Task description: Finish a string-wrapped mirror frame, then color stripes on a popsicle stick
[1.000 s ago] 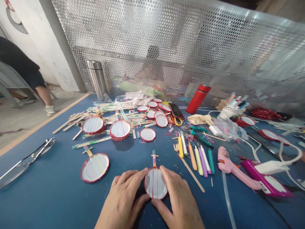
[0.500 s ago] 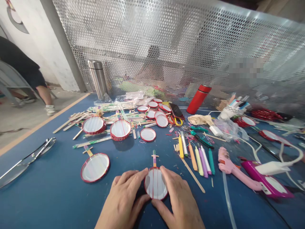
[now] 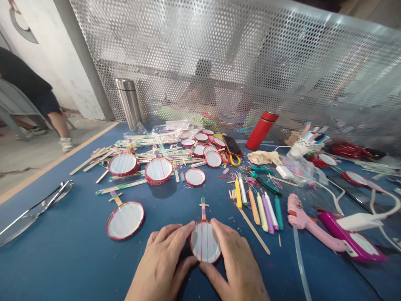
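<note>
While the white disc (image 3: pixel 205 246) sits toward 6 o'clock of the worktop (image 3: pixel 78 271), left hand (image 3: pixel 164 255) and right hand (image 3: pixel 237 257) have hold of it between them: fingers (image 3: pixel 185 230) curved, open to disc width, tips on the rim near 11 and 1, thumbs near 7 and 6. Force: cannot tell. Coloured stick (image 3: pixel 203 211) points to 12. Judgement: light, equal rim pressure should best steady disc and stick together. Orange pen (image 3: pixel 253 207) at 2, well apart.
</note>
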Demonstrator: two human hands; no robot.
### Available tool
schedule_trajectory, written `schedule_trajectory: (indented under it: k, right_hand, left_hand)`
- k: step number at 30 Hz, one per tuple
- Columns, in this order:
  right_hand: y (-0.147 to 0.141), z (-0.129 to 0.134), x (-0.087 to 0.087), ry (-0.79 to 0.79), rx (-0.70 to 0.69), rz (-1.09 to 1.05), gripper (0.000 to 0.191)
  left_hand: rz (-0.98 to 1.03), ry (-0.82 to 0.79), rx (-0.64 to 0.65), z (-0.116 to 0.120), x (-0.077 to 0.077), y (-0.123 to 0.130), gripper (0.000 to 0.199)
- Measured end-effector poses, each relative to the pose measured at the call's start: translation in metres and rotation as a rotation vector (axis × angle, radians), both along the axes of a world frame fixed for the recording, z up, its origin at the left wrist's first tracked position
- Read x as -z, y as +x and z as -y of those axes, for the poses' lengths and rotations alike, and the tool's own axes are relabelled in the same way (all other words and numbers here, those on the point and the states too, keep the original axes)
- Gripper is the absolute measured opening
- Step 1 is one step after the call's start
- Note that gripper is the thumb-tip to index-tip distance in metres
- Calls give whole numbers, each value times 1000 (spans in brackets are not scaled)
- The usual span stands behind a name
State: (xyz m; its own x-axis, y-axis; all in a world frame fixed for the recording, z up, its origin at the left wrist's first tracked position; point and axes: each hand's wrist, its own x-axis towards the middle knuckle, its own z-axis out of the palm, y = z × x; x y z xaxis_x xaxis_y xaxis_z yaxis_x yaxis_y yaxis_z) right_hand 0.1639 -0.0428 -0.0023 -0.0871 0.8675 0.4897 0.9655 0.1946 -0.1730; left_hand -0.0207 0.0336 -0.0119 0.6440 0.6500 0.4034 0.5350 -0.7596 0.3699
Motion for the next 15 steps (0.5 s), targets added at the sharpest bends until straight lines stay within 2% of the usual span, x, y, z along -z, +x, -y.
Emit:
schedule_trajectory:
  k: [15]
  right_hand:
    - [1,2,2,-32,-3,0,57]
  left_hand:
    - [8,37,-3,-1,-2,1,51]
